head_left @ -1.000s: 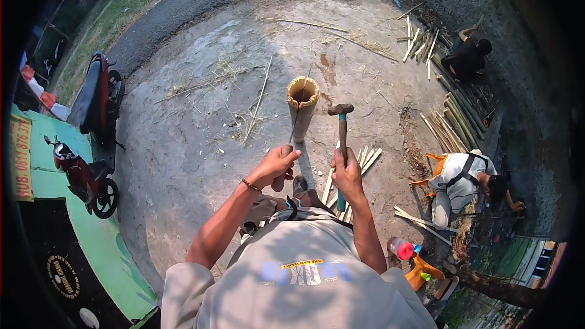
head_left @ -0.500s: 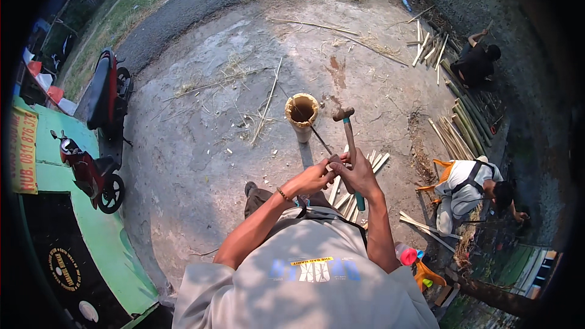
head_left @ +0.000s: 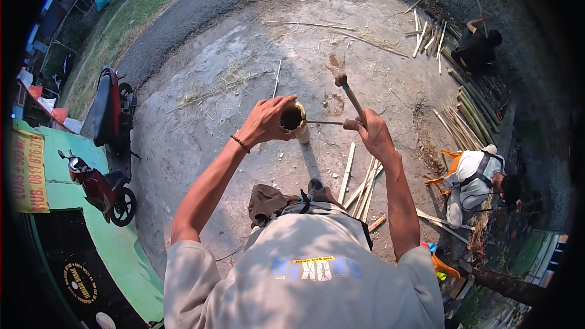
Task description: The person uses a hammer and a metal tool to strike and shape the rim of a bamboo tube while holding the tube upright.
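A pale hollow tube (head_left: 303,135) with a rough, chipped rim and a dark inside stands upright on the ground in front of me. My left hand (head_left: 265,123) is wrapped round the left side of its rim. To the right, my right hand (head_left: 379,139) is closed on two tools at once. One is a hammer (head_left: 351,95) with a green-and-brown handle, its head pointing away from me. The other is a chisel-like tool (head_left: 326,123), a long thin metal rod with a brown handle, whose far end reaches the tube's right side.
Pale split strips (head_left: 365,192) lie near my feet. Bamboo poles (head_left: 469,113) are piled at the right, where one person (head_left: 478,173) in white crouches and another (head_left: 478,49) in black sits farther off. Two motorbikes (head_left: 100,186) stand at the left by a green wall.
My left hand has left the tools and moved forward onto the tube's rim. My right hand has moved forward and right with both tools; the rod has come out of the tube and swung nearly level.
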The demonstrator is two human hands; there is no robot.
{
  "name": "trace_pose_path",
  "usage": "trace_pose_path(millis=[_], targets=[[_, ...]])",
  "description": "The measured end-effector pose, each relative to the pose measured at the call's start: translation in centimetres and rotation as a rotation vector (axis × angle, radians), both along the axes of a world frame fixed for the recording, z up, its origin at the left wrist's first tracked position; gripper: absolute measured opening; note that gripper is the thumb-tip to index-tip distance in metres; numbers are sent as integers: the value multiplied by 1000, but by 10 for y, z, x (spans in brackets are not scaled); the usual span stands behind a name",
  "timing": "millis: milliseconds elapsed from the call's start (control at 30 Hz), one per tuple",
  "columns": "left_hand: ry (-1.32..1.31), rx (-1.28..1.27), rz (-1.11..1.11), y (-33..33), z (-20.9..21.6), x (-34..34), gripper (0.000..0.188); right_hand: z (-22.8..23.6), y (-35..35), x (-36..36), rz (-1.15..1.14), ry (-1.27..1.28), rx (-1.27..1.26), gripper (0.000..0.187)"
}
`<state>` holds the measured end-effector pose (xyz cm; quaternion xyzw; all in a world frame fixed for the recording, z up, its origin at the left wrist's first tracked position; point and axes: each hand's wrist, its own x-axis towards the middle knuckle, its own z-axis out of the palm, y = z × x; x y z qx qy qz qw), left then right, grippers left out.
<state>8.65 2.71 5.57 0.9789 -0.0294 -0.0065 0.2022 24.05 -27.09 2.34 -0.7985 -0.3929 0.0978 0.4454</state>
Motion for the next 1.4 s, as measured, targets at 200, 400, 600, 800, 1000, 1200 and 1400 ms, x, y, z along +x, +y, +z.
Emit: trace_pose_path(millis=[200,400,600,800,1000,1200,1400], targets=[[-225,-57,251,-3,-24,10,98,72,34,-24,-119,-122,79,20],[-263,-73,334,-10,-27,24,98,-21,47,-69,-168,79,-173,26],[-318,-95,354,-26,-37,30,101,62,66,-70,-184,152,-47,22],[-367,-152,422,-24,-45,32,100,124,52,-77,-54,279,611,32],[-361,-238,468,-27,-56,27,101,-16,43,-72,-100,53,-374,26],[-434,-245,470,-14,-51,41,100,121,58,-71,-192,132,169,28],[-421,-231,460,-11,-49,44,97,-16,67,-53,-185,-98,-195,35]])
